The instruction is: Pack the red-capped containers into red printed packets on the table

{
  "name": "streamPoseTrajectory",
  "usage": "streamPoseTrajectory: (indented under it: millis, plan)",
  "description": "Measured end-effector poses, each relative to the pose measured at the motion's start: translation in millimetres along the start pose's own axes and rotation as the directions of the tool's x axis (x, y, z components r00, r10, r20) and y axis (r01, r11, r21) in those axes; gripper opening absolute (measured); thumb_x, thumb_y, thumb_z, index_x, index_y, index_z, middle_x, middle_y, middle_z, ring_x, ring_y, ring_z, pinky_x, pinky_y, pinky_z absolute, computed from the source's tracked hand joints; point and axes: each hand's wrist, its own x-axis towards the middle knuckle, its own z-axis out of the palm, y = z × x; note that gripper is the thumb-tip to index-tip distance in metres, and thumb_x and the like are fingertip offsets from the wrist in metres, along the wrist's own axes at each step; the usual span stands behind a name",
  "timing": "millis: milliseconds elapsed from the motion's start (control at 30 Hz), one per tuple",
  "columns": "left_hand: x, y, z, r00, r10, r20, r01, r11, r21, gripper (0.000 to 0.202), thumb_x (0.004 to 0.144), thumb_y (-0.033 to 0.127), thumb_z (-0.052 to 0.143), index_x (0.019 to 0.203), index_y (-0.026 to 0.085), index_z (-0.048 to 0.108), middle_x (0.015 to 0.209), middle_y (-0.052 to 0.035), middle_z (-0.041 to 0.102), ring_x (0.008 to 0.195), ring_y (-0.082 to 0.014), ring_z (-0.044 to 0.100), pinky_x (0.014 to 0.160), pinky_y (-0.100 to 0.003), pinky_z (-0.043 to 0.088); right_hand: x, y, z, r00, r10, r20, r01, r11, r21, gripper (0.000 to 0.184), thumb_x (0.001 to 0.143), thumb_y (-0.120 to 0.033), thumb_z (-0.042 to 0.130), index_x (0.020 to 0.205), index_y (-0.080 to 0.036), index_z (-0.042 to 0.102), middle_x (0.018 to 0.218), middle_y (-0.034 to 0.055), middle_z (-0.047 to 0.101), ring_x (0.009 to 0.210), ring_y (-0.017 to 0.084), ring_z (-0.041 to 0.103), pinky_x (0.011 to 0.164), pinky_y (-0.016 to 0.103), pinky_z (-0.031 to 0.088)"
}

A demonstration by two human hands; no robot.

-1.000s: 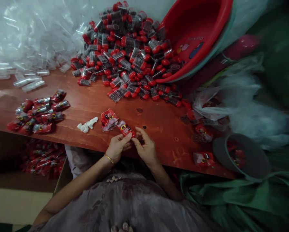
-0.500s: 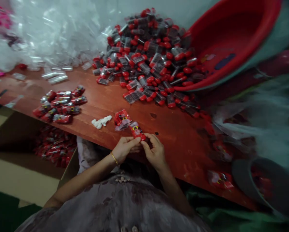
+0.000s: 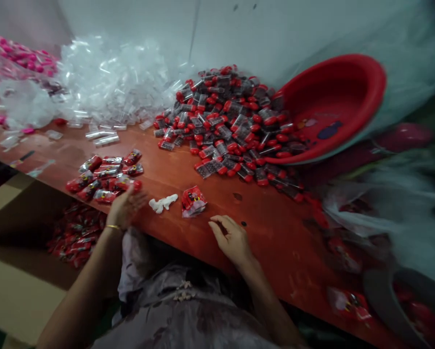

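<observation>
In the head view, the left hand [image 3: 125, 208] is at the cluster of red packets [image 3: 106, 169] near the front edge of the worktop [image 3: 268, 228]. Its fingers are blurred against one packet at the cluster's near right side, and I cannot tell whether they grip it or have let go. The right hand [image 3: 234, 240] is empty, thumb and fingers loosely parted, just beside a small stack of flat red wrappers [image 3: 194, 201]. A crumpled white scrap [image 3: 163, 203] lies between that stack and the left hand.

Below the worktop on the left, an open cardboard box [image 3: 24, 286] holds many more red packets. Toward the back, a red basin [image 3: 370, 92] leans on its side, its mouth toward a heap of red-capped clear tubes [image 3: 225, 121] (dark contents show through their walls), some of which lie at its lip. Left of the heap is a mass of clear empty tubes [image 3: 108, 82], and beyond them pink pieces [image 3: 32, 58]. At the right edge, a grey bowl [image 3: 380, 291] contains red items, too blurred to identify, beside a rumpled clear plastic bag [image 3: 413, 213].
</observation>
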Motion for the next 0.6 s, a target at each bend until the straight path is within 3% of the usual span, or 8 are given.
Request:
streamPoseTrajectory:
  millis: [100, 167, 333, 467, 600]
  plan:
    - [24.9, 29.8, -15.4, 0.997, 0.043, -0.07, -0.054, 0.986, -0.159, 0.036, 0.093, 0.034, 0.034, 0.089, 0.012, 0.063, 0.077, -0.0101, 0.07, 0.074, -0.018, 0.069, 0.061, -0.025, 0.055, 9.7, 13.4, -6.5, 0.999, 0.035, 0.005, -0.034, 0.995, -0.092, 0.018, 0.089, -0.03, 0.048, 0.088, -0.02, 0.063, 0.08, 0.0043, 0.068, 0.073, 0.016, 0.063, 0.067, 0.027, 0.048]
    - [31.5, 34.3, -21.7, 0.997, 0.021, -0.077, -0.039, 0.969, -0.244, 0.04, 0.093, 0.039, 0.033, 0.098, 0.01, 0.061, 0.083, -0.0123, 0.07, 0.081, -0.0209, 0.068, 0.062, -0.027, 0.057, 24.1, 25.2, -10.3, 0.999, 0.051, -0.012, -0.052, 0.981, -0.185, 0.021, 0.088, -0.033, 0.047, 0.091, -0.02, 0.063, 0.082, 0.0058, 0.068, 0.076, 0.018, 0.063, 0.069, 0.029, 0.049]
    - [26.8, 15.2, -20.4, 0.993, -0.103, -0.065, 0.073, 0.93, -0.36, 0.036, 0.092, 0.027, 0.037, 0.118, 0.007, 0.051, 0.094, -0.0152, 0.068, 0.085, -0.0225, 0.068, 0.064, -0.029, 0.058, 99.6, 57.7, -11.5, 0.999, 0.048, -0.014, -0.049, 0.888, -0.457, 0.041, 0.089, -0.037, 0.041, 0.116, -0.01, 0.057, 0.115, 0.0183, 0.061, 0.105, 0.029, 0.054, 0.09, 0.043, 0.043]
    - [24.2, 8.6, -14.3, 0.987, -0.132, -0.088, 0.084, 0.905, -0.417, 0.034, 0.091, 0.018, 0.035, 0.119, 0.006, 0.05, 0.086, -0.0124, 0.068, 0.077, -0.0192, 0.069, 0.062, -0.026, 0.057, 162.9, 71.7, 12.2, 0.994, 0.104, 0.021, -0.071, 0.806, -0.587, 0.055, 0.089, -0.046, 0.037, 0.131, -0.01, 0.046, 0.136, 0.0218, 0.043, 0.127, 0.038, 0.033, 0.098, 0.06, 0.03]
    - [14.7, 6.6, -14.2, 0.984, -0.167, -0.069, 0.132, 0.924, -0.358, 0.031, 0.091, 0.021, 0.036, 0.106, 0.005, 0.057, 0.082, -0.0135, 0.068, 0.075, -0.0199, 0.069, 0.062, -0.026, 0.056, 175.2, 79.7, 30.8, 0.985, 0.137, 0.103, -0.041, 0.773, -0.633, 0.056, 0.09, -0.051, 0.032, 0.132, -0.016, 0.046, 0.139, 0.018, 0.041, 0.135, 0.04, 0.017, 0.096, 0.071, 0.021]
